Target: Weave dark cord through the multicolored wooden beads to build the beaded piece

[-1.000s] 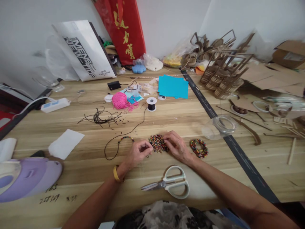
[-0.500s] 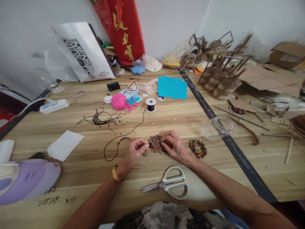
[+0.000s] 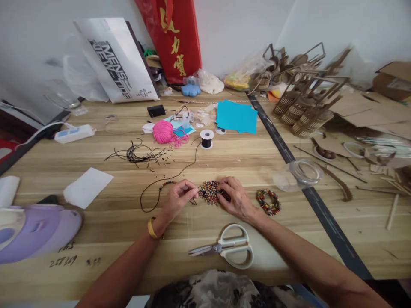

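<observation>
1. black cord (image 3: 140, 201): leaves the spool (image 3: 207, 139), sweeps toward the person's left, loops round and returns to the left hand (image 3: 178, 199). its beaded stretch (image 3: 167, 183) lies beyond that hand, gently arched, long axis left to right, running toward the bead pile (image 3: 208, 192); a short end shows below the fingertips.
2. left hand: thumb and forefinger meet, pinching the cord just beside the pile. right hand (image 3: 236, 199): fingers bent down onto the pile's right side; whether they grip a bead, i cannot tell.
3. bead coil (image 3: 272, 208): multicoloured, beside the right wrist. scissors (image 3: 217, 248): in front of the person, blades pointing left, handles right.
4. writing: the white bag (image 3: 115, 64) reads "mens", "new-tide" and, smaller, "ladyeche". the red bag (image 3: 180, 42) bears large gold chinese characters running down its face. handwritten figures (image 3: 63, 261) on the near left of the tabletop read "258369".
5. surface: a wood-grained table (image 3: 144, 265), crossed on the right by a dark strip (image 3: 334, 231). pink yarn (image 3: 162, 131) and blue sheets (image 3: 236, 116) lie beyond the hands; slatted baskets (image 3: 311, 122) stand at far right.
6. room: a pale wall (image 3: 237, 25) rises behind the table.
</observation>
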A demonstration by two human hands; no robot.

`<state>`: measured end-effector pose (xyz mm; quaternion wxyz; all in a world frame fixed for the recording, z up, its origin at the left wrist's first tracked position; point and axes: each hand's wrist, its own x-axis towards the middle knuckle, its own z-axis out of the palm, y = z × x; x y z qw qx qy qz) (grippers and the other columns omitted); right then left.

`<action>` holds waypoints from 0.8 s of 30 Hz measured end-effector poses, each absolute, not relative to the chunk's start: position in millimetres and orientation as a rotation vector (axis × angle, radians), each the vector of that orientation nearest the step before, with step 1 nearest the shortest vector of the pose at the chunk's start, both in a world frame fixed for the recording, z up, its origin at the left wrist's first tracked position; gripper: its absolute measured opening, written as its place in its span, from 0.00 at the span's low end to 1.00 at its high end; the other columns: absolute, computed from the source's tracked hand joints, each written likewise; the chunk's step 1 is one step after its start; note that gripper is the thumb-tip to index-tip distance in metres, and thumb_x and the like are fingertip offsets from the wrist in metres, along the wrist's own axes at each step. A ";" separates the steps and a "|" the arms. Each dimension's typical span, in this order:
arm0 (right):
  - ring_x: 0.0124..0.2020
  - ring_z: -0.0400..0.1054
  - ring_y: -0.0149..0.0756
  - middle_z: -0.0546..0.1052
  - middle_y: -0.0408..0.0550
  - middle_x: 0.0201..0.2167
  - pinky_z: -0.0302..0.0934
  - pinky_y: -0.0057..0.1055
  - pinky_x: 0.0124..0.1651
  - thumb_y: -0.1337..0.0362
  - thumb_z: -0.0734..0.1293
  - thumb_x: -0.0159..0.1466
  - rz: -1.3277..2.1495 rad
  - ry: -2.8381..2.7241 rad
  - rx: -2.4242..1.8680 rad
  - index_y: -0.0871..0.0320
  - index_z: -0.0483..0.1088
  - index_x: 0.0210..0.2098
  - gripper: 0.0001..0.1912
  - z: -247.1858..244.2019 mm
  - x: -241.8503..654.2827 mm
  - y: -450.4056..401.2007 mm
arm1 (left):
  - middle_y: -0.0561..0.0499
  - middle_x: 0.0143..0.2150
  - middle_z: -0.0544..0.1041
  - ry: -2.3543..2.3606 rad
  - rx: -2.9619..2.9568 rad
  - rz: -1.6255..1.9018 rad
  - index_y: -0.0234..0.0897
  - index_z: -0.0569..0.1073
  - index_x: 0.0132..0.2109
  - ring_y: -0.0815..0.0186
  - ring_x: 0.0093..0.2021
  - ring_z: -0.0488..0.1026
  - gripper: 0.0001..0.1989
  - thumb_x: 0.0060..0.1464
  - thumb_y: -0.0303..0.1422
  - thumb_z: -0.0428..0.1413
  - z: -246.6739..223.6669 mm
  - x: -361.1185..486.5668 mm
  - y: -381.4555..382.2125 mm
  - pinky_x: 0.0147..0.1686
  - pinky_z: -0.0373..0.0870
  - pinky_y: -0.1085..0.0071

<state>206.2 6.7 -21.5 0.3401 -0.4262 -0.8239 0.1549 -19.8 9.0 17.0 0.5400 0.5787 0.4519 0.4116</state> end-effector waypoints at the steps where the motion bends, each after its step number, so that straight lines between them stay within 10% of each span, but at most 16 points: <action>1: 0.43 0.61 0.44 0.69 0.53 0.40 0.60 0.41 0.45 0.69 0.65 0.60 0.404 -2.141 -1.107 0.58 0.68 0.39 0.07 -21.6 206.2 6.7 | 0.53 0.24 0.73 1.056 1.375 0.988 0.33 0.70 0.30 0.71 0.26 0.69 0.09 0.52 0.35 0.58 17.0 -22.1 9.7 0.28 0.66 0.75; 24: 0.41 0.67 0.41 0.73 0.51 0.36 0.63 0.40 0.43 0.69 0.63 0.64 0.442 -2.086 -0.860 0.55 0.67 0.41 0.06 -16.5 208.0 2.5 | 0.52 0.25 0.70 0.957 1.478 0.807 0.32 0.72 0.29 0.72 0.25 0.64 0.10 0.49 0.36 0.59 7.8 -13.2 7.9 0.26 0.61 0.76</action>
